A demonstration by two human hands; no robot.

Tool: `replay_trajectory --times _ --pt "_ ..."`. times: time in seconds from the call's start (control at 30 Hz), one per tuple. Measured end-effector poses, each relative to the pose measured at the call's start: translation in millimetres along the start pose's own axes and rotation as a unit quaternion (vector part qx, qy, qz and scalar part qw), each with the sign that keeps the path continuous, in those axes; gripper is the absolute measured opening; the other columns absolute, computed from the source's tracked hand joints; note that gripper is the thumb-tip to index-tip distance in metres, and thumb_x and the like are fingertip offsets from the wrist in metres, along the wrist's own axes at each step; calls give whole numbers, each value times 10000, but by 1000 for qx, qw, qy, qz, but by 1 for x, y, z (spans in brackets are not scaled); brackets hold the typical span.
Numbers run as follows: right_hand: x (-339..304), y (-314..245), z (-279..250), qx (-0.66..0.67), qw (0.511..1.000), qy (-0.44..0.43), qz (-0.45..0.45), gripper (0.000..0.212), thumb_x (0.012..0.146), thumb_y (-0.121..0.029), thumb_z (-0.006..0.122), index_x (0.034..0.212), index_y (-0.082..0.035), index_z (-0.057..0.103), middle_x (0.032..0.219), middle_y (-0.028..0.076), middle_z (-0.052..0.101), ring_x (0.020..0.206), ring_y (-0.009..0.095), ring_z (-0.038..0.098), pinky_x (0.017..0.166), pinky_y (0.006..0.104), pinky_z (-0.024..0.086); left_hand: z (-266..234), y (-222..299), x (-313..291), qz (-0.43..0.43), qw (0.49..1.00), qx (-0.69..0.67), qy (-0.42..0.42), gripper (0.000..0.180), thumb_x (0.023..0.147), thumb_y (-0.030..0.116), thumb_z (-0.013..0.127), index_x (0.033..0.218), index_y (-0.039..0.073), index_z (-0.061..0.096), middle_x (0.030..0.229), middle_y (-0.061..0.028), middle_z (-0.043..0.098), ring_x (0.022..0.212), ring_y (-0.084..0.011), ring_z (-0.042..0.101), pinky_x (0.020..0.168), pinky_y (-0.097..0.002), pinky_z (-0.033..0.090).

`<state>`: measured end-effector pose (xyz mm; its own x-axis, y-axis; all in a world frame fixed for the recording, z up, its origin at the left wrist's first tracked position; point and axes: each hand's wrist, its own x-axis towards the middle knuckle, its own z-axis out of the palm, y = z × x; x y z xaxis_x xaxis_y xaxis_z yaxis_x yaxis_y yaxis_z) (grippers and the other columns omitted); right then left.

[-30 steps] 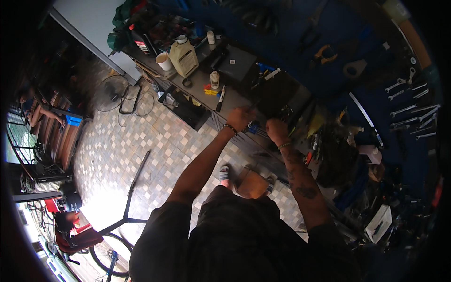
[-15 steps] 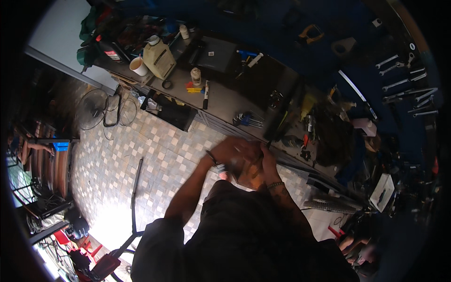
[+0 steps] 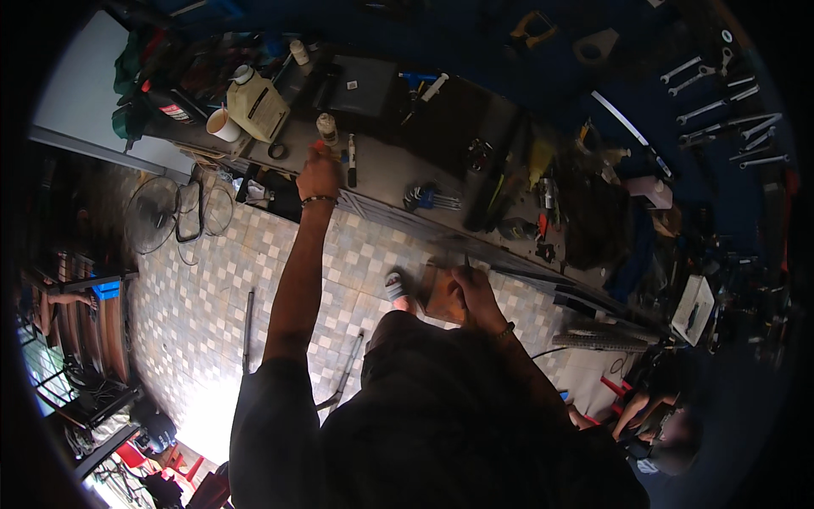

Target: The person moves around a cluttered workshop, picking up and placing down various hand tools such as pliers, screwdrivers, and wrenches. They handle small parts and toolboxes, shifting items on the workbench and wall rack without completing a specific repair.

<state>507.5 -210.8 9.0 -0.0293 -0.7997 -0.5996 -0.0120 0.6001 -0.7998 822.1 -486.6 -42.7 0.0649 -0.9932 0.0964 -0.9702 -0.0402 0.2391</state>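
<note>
My left hand (image 3: 320,178) reaches out over the near edge of the workbench. Its fingers look curled over a small red and yellow thing (image 3: 319,146), mostly covered by the hand, so what they grip is unclear. Just beyond stands a small pale bottle (image 3: 327,129), and a black and white marker-like stick (image 3: 352,161) lies to the right. Low in front of the bench, my right hand (image 3: 476,297) is closed round a thin dark stick-like thing (image 3: 465,262), whose kind I cannot make out. Beside it is a brown, wood-coloured block or board (image 3: 442,293), partly hidden by the hand.
On the bench (image 3: 394,165) are a beige jug (image 3: 256,106), a white cup (image 3: 223,125) and a hex key set (image 3: 432,198). Wrenches (image 3: 704,112) hang on the blue wall. A fan (image 3: 153,214) stands left on the tiled floor (image 3: 212,288). Another person (image 3: 649,411) sits lower right.
My left hand has left my right hand and stretched forward and left to the bench. The right hand stays low in front of me, and my sandalled foot has come into sight.
</note>
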Motion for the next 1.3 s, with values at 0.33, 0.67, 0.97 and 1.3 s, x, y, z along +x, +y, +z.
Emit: replay_trajectory --times 0.33,0.67,0.97,1.3 --pt "-8 8 -19 -2 999 21 -26 349 1093 -360 564 1084 -39 699 752 33 702 501 60 514 461 267 401 5 -10 -2 20 999 -7 25 189 1007 226 564 1180 158 596 1206 -124 644 966 -413 735 720 -549 609" --pt "-24 6 -40 -80 994 -3 -72 297 1073 -283 591 1126 -11 699 861 74 721 754 152 694 692 315 531 4 -27 -10 -9 994 -88 63 318 959 270 697 1272 216 695 1191 -103 700 1054 -388 711 802 -531 577" --pt "-35 57 -110 -87 984 101 -115 249 1069 -243 601 1057 -22 716 762 16 650 696 96 606 633 281 469 13 7 -15 -85 987 -72 117 133 924 246 757 996 140 723 952 -81 764 892 -355 743 749 -482 574" --pt "-30 -112 -53 -144 928 298 -173 267 1045 -199 673 882 12 668 676 6 595 658 68 504 607 283 425 8 -24 -9 29 986 -125 102 260 956 307 705 1187 187 706 1082 -92 705 901 -372 724 726 -495 582"
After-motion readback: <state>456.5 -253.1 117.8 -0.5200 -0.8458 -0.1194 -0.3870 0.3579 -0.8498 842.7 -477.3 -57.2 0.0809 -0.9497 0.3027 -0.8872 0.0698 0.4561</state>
